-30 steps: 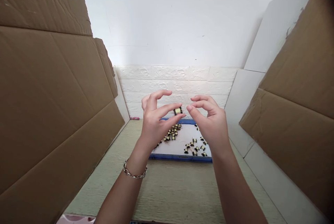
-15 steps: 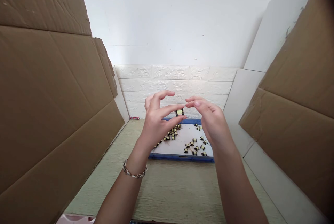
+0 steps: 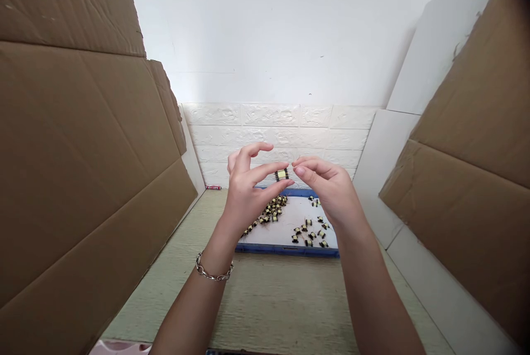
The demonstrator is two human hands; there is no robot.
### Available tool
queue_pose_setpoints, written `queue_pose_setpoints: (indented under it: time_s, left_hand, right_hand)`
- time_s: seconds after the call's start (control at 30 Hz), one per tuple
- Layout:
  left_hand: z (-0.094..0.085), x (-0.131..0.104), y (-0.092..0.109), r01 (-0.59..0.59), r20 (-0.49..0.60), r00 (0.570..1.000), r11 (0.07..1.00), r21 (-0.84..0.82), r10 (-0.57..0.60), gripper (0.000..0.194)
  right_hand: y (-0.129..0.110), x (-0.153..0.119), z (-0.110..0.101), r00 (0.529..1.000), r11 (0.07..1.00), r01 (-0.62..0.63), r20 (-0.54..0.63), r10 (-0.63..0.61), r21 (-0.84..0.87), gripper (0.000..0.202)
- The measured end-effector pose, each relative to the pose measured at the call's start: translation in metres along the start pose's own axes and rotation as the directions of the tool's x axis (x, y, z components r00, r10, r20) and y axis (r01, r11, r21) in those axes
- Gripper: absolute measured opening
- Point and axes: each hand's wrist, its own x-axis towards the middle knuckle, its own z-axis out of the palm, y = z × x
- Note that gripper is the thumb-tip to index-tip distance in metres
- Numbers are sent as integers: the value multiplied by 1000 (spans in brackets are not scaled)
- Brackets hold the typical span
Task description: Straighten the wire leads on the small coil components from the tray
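Between the thumb and index finger of my left hand [image 3: 248, 184] is a small transformer coil [image 3: 282, 174], black at the ends with yellow tape round its middle. The other left fingers are raised and curled away from it. Just to the right, my right hand [image 3: 331, 186] has thumb and forefinger pinched together close to the coil. A fine reddish wire seems to show at those fingertips, though it is very thin. Both hands are held above a blue tray [image 3: 285, 250] with a white lining.
A heap of similar coils [image 3: 273, 208] lies at the tray's left, with several more coils [image 3: 312, 233] scattered on its right. Cardboard sheets [image 3: 83, 150] wall in both sides. A small red tube [image 3: 213, 187] lies by the back wall on the greenish table [image 3: 281, 300].
My right thumb and fingers have closed into a pinch and come nearer to the coil. My left hand has shifted slightly left and up with the coil, which is tilted a little.
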Motion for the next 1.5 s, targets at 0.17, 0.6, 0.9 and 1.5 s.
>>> queue_pose_setpoints:
  time_s: [0.17, 0.6, 0.9, 1.5]
  left_hand:
    - [0, 0, 0, 11, 0, 1000, 1000, 3, -11, 20]
    - [0, -1, 3, 27, -64, 998, 998, 53, -24, 19]
    - [1, -1, 3, 29, -72, 997, 997, 70, -24, 21]
    - [2, 0, 4, 6, -62, 998, 998, 69, -2, 17]
  right_hand:
    - [0, 0, 0, 1000, 1000, 18, 5, -18, 5, 14]
    - [-3, -3, 2, 997, 996, 62, -38, -65, -58, 16]
    - [-5, -5, 3, 995, 995, 74, -57, -78, -60, 15]
    - [-1, -3, 4, 999, 999, -41, 30, 41, -12, 19]
